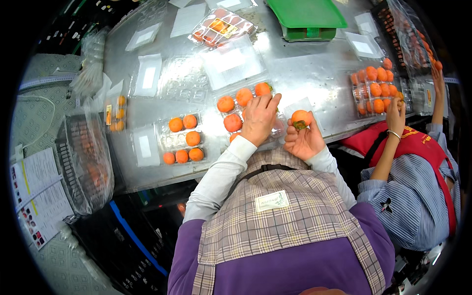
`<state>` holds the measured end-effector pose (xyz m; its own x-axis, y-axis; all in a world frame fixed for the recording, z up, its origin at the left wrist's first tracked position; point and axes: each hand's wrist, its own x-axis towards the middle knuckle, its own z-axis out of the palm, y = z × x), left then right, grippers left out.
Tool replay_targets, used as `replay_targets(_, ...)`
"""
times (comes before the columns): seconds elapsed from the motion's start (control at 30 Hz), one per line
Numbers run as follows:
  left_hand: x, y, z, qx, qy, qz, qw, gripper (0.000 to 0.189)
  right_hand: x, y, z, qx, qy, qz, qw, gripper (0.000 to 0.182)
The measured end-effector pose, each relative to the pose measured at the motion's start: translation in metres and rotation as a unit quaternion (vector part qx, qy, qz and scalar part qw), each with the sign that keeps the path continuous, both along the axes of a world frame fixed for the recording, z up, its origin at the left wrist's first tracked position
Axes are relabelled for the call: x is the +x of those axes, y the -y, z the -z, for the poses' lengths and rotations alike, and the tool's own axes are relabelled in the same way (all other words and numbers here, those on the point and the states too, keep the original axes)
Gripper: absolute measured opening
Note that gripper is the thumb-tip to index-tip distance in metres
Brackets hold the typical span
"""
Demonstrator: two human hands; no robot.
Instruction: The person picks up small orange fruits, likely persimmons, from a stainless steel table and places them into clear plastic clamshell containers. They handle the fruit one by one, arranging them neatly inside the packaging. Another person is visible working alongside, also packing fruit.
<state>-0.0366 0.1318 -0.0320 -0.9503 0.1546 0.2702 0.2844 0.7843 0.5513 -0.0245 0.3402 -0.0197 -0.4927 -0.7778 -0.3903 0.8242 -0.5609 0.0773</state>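
Note:
My right hand (305, 138) holds an orange persimmon (300, 118) with its green calyx turned towards me. My left hand (260, 118) reaches over a clear plastic tray (217, 131) of persimmons, its fingertips near the tray's right side; what lies under the palm is hidden, and I cannot tell whether it grips a fruit. Persimmons such as the one at the upper left (225, 104) sit in the tray's hollows. To the left, a second clear tray (162, 138) holds several persimmons.
A closed pack of fruit (221, 27), empty clear trays (182, 79) and a green lidded box (308, 18) stand farther back on the metal table (313, 66). At the right, a co-worker's hand (396, 110) touches filled trays (376, 88). Bagged crates (88, 158) stand left.

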Motion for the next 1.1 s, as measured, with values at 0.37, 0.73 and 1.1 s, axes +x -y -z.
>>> replay_targets(0.37, 0.044, 0.011, -0.056, 0.541, 0.321, -0.005, 0.777, 0.055, -0.020, 0.019, -0.026, 0.472, -0.429, -0.115, 0.761, 0.040)
replay_targets(0.73, 0.072, 0.033, -0.056, 0.769, 0.370, -0.014, 0.521, 0.062, -0.020, 0.034, -0.058, 0.491, -0.597, -0.085, 0.628, 0.074)
replay_targets(1.1, 0.076, 0.031, -0.058, 0.789, 0.354, 0.000, 0.502, 0.074, -0.010, 0.047, -0.068, 0.498, -0.718, -0.031, 0.485, 0.062)
